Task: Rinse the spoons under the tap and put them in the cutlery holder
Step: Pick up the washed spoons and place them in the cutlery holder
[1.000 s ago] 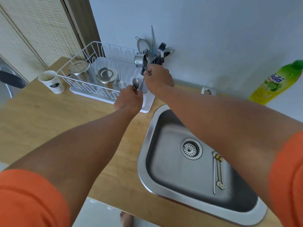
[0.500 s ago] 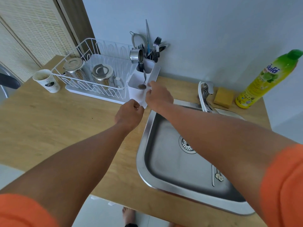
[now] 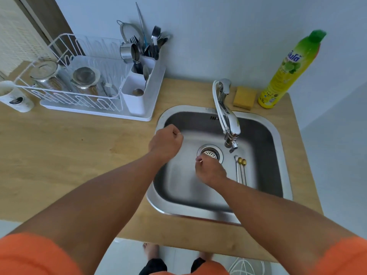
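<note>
Spoons (image 3: 241,169) lie on sink (image 3: 264,124) floor just right of right hand (image 3: 210,170), fingers loosely curled, empty; left hand (image 3: 165,143) fisted, seemingly empty, over left rim.

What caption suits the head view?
Both hands, left hand and right hand, over the sink; two gold spoons remain.
</note>
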`<action>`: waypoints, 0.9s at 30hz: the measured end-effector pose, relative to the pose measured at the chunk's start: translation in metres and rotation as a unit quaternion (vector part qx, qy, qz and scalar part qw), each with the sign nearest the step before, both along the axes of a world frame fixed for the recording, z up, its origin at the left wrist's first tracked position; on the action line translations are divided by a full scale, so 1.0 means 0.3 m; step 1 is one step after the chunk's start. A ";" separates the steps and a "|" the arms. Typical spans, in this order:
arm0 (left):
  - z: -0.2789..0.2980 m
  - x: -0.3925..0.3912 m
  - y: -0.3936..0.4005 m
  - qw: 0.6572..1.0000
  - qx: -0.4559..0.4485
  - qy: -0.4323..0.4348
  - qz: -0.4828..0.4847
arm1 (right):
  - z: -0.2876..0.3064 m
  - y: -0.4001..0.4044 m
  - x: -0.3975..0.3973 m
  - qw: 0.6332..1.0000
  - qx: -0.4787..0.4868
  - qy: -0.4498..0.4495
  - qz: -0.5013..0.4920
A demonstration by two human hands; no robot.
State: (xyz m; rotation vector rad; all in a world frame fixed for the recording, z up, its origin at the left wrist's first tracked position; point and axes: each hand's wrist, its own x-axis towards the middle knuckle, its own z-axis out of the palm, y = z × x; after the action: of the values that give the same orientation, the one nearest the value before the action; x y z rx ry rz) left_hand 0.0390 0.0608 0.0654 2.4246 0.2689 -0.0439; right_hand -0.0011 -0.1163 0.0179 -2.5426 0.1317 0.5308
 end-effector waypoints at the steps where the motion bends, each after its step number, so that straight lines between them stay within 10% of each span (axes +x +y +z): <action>1: -0.015 -0.003 -0.027 1.000 0.002 0.010 -0.007 | -0.023 -0.052 -0.022 1.000 -0.013 0.009 -0.008; 27: -0.329 -0.079 -0.637 0.959 0.041 0.210 -0.187 | -0.121 -0.511 -0.042 0.977 -0.048 0.083 -0.189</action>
State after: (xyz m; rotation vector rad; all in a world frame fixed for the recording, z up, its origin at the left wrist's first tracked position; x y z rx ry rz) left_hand 0.0154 -0.1304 -0.0332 2.4966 -0.0057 -0.7334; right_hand -0.0137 -0.2696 -0.0183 -2.4738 0.6999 0.5929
